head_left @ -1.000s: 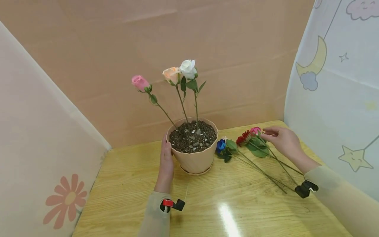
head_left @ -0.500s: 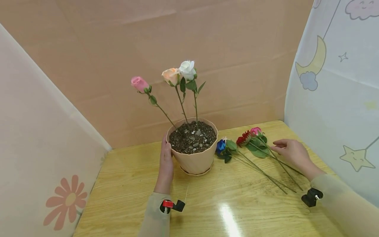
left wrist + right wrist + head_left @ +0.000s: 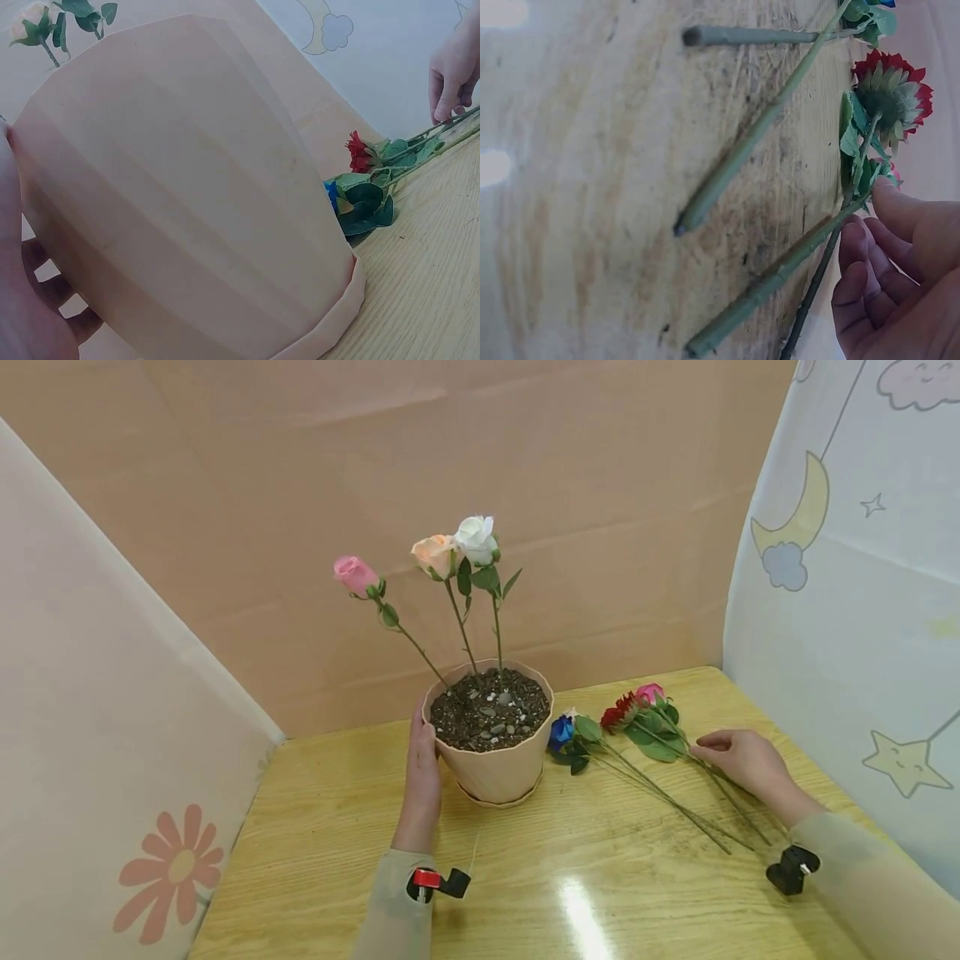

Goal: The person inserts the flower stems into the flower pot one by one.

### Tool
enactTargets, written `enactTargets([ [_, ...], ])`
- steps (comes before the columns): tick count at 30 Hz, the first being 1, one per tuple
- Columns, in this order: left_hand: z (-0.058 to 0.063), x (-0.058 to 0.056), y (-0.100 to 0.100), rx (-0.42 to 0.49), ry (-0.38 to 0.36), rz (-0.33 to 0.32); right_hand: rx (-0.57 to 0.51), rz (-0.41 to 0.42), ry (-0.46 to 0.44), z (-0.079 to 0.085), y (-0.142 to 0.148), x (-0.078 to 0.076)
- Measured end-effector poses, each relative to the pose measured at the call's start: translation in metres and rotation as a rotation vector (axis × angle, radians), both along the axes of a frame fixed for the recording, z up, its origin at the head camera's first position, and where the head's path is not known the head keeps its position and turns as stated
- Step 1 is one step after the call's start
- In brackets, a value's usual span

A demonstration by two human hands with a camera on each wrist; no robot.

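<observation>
A peach-coloured flowerpot (image 3: 495, 772) filled with dark soil holds a pink rose (image 3: 356, 576), a peach rose (image 3: 434, 556) and a white rose (image 3: 477, 540). My left hand (image 3: 422, 777) rests along the pot's left side with fingers extended against its wall. To the right lie loose flowers: a bright pink rose (image 3: 649, 693), a red many-petalled flower (image 3: 892, 94) and a blue rose (image 3: 561, 732). Thumb and forefinger of my right hand (image 3: 750, 764) pinch the bright pink rose's green stem (image 3: 780, 274) below its leaves. The red flower's darker stem (image 3: 810, 292) crosses close by.
All of this stands on a wooden table (image 3: 322, 827). Behind it hangs a peach backdrop (image 3: 247, 527), with printed cloths (image 3: 847, 643) on both sides. A pale bloom (image 3: 570, 712) peeks out behind the blue rose. Soil crumbs lie near the stems.
My right hand has drawn back from the bright pink rose's head, down to its stem, and its fingers have closed there. My left hand stays on the pot.
</observation>
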State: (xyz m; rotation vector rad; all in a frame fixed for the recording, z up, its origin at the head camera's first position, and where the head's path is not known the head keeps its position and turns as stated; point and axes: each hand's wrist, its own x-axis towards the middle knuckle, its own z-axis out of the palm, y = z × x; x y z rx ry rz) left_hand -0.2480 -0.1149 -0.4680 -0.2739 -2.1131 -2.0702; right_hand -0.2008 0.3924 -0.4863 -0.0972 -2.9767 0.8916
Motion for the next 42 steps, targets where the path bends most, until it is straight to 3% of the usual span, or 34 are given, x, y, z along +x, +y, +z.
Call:
enactTargets([
  [17,-0.002,0.002,0.000,0.008,-0.027,0.005,-0.024,0.042,-0.038,-0.003,-0.004,-0.003],
  [24,-0.002,0.004,0.001,-0.015,-0.036,0.011,-0.091,0.003,-0.045,0.005,-0.004,-0.002],
  [30,-0.001,0.004,0.001,-0.019,-0.038,0.012,-0.145,-0.035,-0.008,0.033,-0.015,-0.005],
  [42,-0.001,0.003,0.000,-0.001,-0.012,0.003,-0.274,-0.052,0.208,0.116,-0.063,-0.013],
])
